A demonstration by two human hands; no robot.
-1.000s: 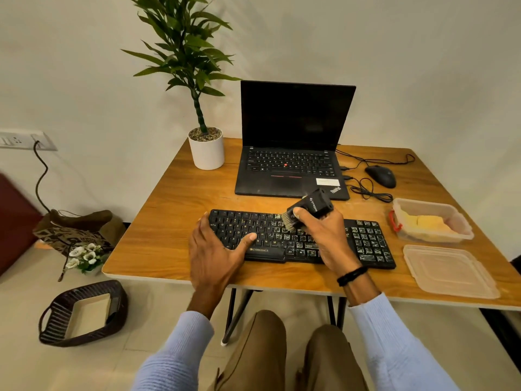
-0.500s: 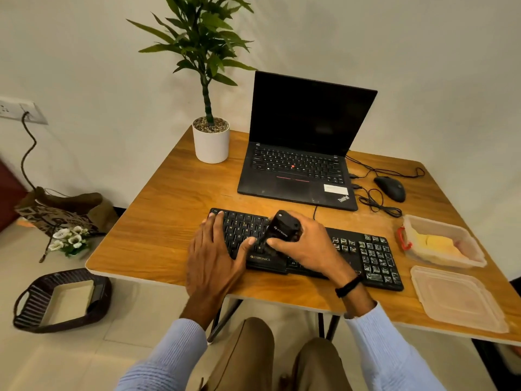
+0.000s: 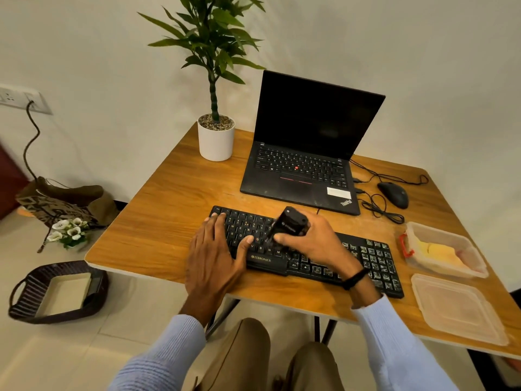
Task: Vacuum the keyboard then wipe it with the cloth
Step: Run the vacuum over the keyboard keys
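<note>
A black keyboard (image 3: 366, 258) lies along the near edge of a wooden bench (image 3: 169, 230). The right hand (image 3: 313, 244) has its grip clamped round a small vacuum (image 3: 290, 222) over the middle keys. The left hand (image 3: 214, 255) rests flat on the keyboard's left end, grip apart. Behind the keyboard, an open laptop (image 3: 304, 170) and a potted plant (image 3: 215, 139) stand against a pale wall. Right of the keyboard, a yellow cloth (image 3: 437, 251) lies in a clear tub (image 3: 442, 232).

The right hand (image 3: 313, 244) now holds the vacuum (image 3: 290, 224) further left on the keyboard (image 3: 366, 258), its tip down beside the left hand (image 3: 214, 258).
</note>
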